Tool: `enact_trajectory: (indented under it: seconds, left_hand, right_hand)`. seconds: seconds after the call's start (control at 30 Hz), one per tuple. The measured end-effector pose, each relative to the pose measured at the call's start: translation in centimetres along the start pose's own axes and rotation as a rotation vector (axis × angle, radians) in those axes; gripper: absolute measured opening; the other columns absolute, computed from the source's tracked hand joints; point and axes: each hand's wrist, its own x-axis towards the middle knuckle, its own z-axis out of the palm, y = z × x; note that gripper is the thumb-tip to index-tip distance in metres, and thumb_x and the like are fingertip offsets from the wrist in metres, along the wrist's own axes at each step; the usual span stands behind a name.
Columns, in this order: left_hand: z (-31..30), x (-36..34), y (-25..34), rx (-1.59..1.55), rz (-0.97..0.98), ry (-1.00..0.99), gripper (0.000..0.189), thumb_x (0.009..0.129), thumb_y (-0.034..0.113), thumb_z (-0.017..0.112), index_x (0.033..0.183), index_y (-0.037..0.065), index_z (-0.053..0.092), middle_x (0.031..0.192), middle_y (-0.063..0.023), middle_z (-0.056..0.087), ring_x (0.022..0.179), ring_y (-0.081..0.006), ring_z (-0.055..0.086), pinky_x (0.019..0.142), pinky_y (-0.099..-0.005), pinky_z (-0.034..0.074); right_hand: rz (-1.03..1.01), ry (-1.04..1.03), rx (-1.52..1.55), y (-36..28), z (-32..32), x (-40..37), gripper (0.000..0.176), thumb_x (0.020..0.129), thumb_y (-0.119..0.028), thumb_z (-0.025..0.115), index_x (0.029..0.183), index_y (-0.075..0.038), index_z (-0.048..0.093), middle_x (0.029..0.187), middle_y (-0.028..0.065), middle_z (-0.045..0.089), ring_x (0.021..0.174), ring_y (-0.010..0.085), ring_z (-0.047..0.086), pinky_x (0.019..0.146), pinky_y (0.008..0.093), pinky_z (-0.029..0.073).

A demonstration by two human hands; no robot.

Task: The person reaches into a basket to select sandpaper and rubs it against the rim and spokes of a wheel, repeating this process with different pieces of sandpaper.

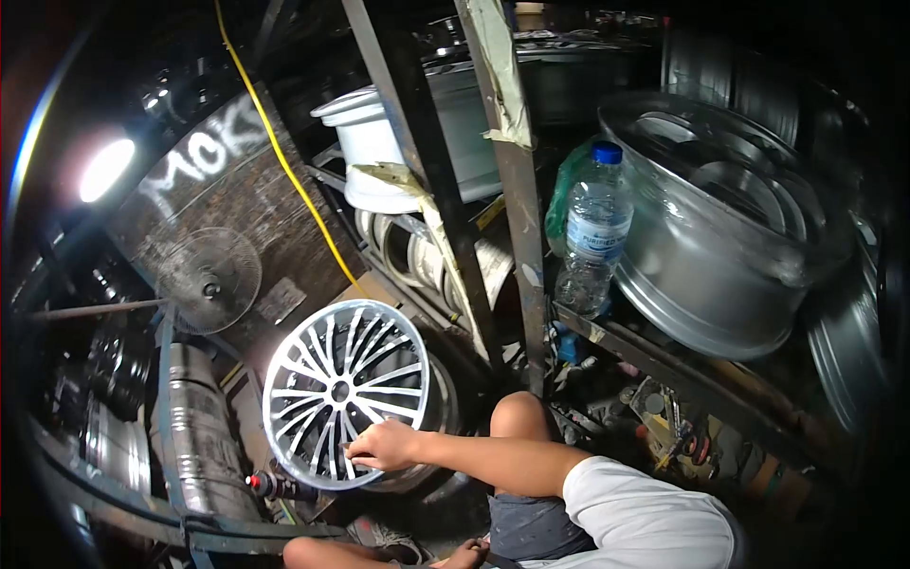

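An alloy wheel rim (340, 391) with bright spokes and dark gaps faces up in front of me, atop another round rim that it partly covers. My right hand (384, 446) is over its lower right spokes, fingers pinched together. A small brownish edge shows at the fingertips, too little of it to name. At the bottom edge, close to my dark shorts (533, 527), is my left hand (464, 555). Most of it is cut off or in shadow, so its grip cannot be made out. A dark bottle with a red tip (275, 486) lies beside the rim.
A water bottle with a blue cap (599, 232) stands on a shelf edge to the right, beside a large plastic-wrapped silver rim (711, 256). Metal posts (517, 190) rise ahead. A fan (210, 284) and yellow cable (294, 175) are at left. Tools clutter the lower right.
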Motion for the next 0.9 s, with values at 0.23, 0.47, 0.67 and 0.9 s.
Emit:
enact_trajectory:
  seconds: [0.23,0.47,0.67,0.9]
  left_hand:
    - [1.8,-1.1,-0.6,0.042,-0.046,0.047,0.024,0.088,0.024,0.068,0.095,0.001,0.066,0.076,-0.0122,0.066,0.064,-0.0258,0.063,0.059,-0.0338,0.049]
    - [2.0,0.8,0.2,0.093,-0.012,0.127,0.026,0.088,0.025,0.068,0.096,0.001,0.066,0.078,-0.0137,0.068,0.067,-0.0282,0.064,0.062,-0.0353,0.051]
    - [1.0,1.2,-0.8,0.106,0.009,0.157,0.028,0.087,0.026,0.069,0.097,0.0,0.066,0.079,-0.015,0.069,0.069,-0.0303,0.065,0.064,-0.0366,0.052]
    - [1.1,1.2,-1.4,0.113,-0.026,0.214,0.03,0.087,0.027,0.069,0.099,-0.001,0.067,0.081,-0.0165,0.07,0.071,-0.0328,0.066,0.066,-0.0381,0.053]
  right_hand:
    - [-0.117,-0.005,0.157,-2.8,1.4,0.5,0.023,0.097,-0.028,0.068,0.111,-0.013,0.077,0.105,0.0123,0.078,0.097,0.0344,0.073,0.083,0.0462,0.058]
    - [-0.107,0.073,0.2,-2.6,2.6,1.6,0.02,0.091,-0.026,0.074,0.1,-0.01,0.08,0.096,0.0139,0.078,0.09,0.0368,0.074,0.08,0.0471,0.059]
    - [-0.148,0.172,0.202,-3.6,2.6,1.5,0.02,0.092,-0.025,0.073,0.102,-0.008,0.077,0.094,0.0143,0.078,0.089,0.0378,0.073,0.077,0.0487,0.057]
    - [-0.121,0.167,0.17,-3.7,2.3,1.0,0.022,0.093,-0.028,0.073,0.104,-0.01,0.078,0.093,0.0151,0.077,0.09,0.0393,0.072,0.078,0.0509,0.057]
